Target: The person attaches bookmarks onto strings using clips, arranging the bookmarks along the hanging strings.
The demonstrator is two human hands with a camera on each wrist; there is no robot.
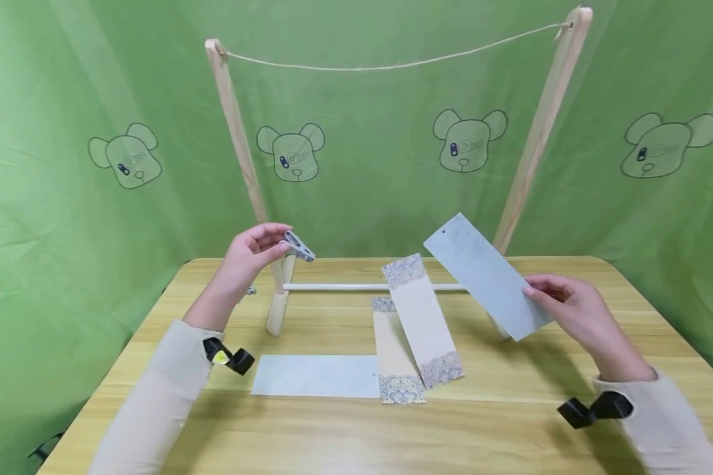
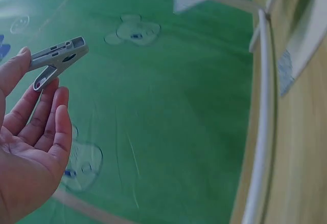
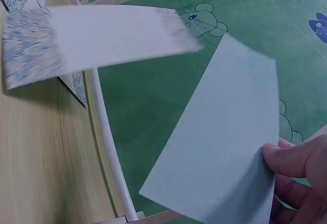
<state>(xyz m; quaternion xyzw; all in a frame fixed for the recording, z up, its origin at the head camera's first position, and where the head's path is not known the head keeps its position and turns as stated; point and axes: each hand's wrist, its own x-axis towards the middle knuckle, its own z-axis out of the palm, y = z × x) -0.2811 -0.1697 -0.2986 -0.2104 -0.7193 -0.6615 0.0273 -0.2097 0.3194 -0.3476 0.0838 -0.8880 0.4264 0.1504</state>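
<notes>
My left hand (image 1: 254,254) pinches a grey clothespin (image 1: 299,246) between thumb and fingertips, near the left wooden post. In the left wrist view the clothespin (image 2: 59,60) points away from the palm. At the right, my right hand (image 1: 573,313) holds a pale blue card (image 1: 487,277) by its lower edge, thumb on the near face. This card is raised and slanted, with a small hole at its upper end. Between the hands, a white card with blue patterned ends (image 1: 422,323) tilts above the table, touched by neither hand; it looks blurred in the right wrist view.
A wooden frame has two posts (image 1: 237,132), a sagging string (image 1: 356,68) between their tops and a white rod (image 1: 339,287) low down. On the wooden table (image 1: 309,435) lie another patterned card (image 1: 392,343) and another pale blue card (image 1: 317,376). A green curtain (image 1: 368,198) hangs behind.
</notes>
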